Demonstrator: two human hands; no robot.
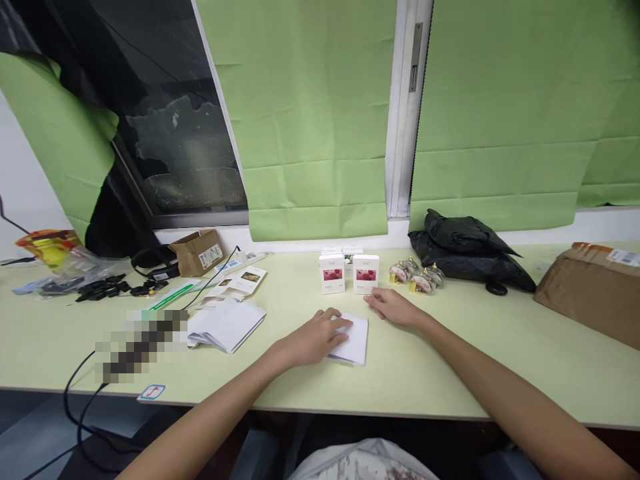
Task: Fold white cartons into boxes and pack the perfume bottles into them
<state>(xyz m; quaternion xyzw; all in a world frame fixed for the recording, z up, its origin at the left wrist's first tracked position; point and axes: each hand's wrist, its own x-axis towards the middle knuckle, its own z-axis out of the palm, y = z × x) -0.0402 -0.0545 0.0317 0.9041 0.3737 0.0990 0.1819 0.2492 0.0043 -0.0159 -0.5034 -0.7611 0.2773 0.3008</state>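
Observation:
My left hand [316, 337] lies with its fingers apart on a flat white piece of card or folded paper [357, 341] near the front of the table. My right hand [395, 307] rests on the tabletop at the foot of a white box with a pink picture [366, 272]. Its fingers are loosely bent and apart, with nothing visible in them; whether they touch the box, I cannot tell. A matching white box [332, 275] stands upright to the left. Further white boxes [353, 251] show partly behind these two.
Gold-trimmed round ornaments [421, 279] sit right of the boxes, before black plastic bags [465, 247]. A large brown package [590, 290] lies far right. Left are stacked white sheets [233, 323], an opened brown carton [197, 253], a green-striped strip [173, 295] and black cables [75, 400].

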